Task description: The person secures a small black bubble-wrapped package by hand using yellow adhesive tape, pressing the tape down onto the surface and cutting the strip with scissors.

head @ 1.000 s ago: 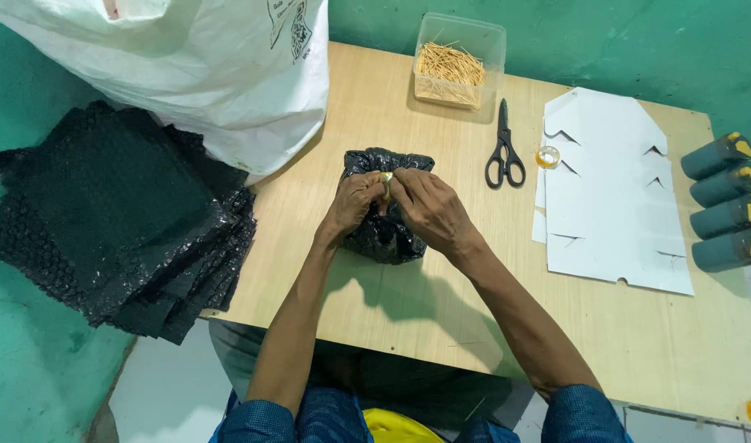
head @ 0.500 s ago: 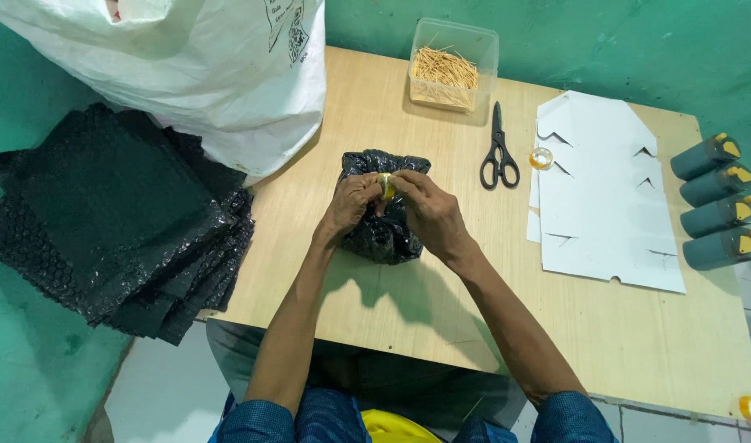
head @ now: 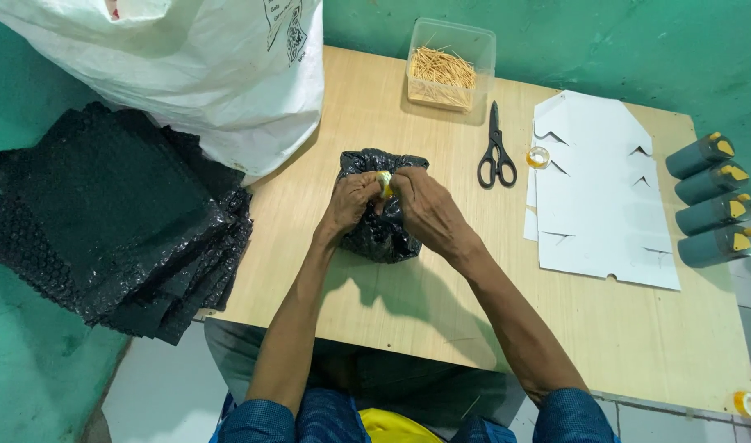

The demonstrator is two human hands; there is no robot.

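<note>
Hands meet at the counter's middle: our left hand [head: 352,199] and right hand [head: 421,209] close together over a black bubble-wrap parcel [head: 382,234], fingertips pinching a small yellow roll of tape [head: 384,182] at its top edge. The parcel lies directly under both hands, its long axis running from 12 to 6 o'clock, with neither hand nearer. On the pale wooden counter [head: 621,336], scissors [head: 496,156] lie at 2 o'clock, white cardboard cutouts [head: 605,205] at 3, and a clear tub of sticks [head: 448,70] at 12. A stack of black bubble wrap [head: 105,221] sits at 9, off the counter.
</note>
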